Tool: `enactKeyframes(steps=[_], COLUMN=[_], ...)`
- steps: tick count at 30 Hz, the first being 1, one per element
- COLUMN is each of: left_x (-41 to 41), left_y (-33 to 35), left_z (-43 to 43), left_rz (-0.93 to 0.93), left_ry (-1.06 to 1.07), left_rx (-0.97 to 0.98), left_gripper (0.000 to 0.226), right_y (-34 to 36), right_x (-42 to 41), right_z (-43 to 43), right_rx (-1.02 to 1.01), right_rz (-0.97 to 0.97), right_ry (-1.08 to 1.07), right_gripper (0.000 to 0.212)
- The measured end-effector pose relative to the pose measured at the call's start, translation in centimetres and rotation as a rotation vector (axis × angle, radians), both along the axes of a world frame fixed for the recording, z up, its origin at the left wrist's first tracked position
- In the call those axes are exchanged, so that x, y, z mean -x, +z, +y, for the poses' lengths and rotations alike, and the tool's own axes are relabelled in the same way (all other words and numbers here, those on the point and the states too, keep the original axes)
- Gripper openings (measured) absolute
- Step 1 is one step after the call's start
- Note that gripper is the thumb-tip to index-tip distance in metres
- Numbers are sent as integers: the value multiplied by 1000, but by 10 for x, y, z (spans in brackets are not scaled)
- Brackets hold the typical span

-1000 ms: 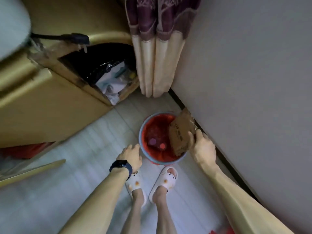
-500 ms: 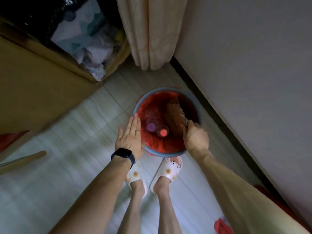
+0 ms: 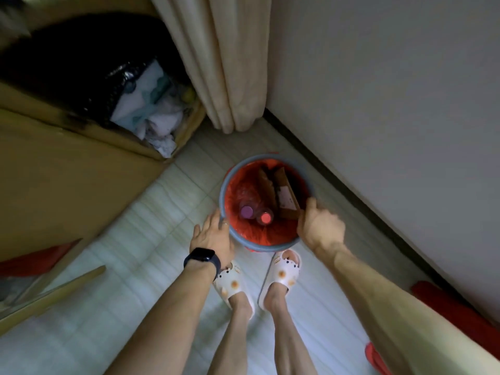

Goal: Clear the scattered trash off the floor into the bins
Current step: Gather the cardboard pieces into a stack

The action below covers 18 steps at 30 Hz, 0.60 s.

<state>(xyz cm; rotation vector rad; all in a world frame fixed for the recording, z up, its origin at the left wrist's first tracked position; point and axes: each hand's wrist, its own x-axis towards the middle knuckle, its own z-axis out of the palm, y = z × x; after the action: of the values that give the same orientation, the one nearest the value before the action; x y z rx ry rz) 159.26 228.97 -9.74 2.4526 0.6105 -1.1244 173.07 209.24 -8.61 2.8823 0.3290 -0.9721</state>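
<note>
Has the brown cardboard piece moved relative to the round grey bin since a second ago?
Yes. The brown cardboard piece went down from the wall-side rim into the round grey bin.

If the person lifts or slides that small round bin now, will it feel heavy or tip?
Probably light: the bin shows only two capped bottles and flattened cardboard. Unlikely to tip, with the left hand and right hand on opposite sides of its rim. The upright cardboard may shift.

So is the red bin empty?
No, the bin holds a purple-capped bottle, a red-capped bottle and cardboard.
</note>
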Motion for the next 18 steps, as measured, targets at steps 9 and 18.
enactKeyframes(steps=[9,18], left_x=[-15,8], left_y=[217,405], left_z=[-12,-91], left_rz=[-51,-336], left_ry=[-47,-280], left_rx=[49,269], left_gripper=[61,54], right_y=[237,426], right_x=[59,172], right_z=[-24,-103], right_rx=[-180,-476], right_rz=[54,-142], right_ry=[-149,-461], right_gripper=[23,25])
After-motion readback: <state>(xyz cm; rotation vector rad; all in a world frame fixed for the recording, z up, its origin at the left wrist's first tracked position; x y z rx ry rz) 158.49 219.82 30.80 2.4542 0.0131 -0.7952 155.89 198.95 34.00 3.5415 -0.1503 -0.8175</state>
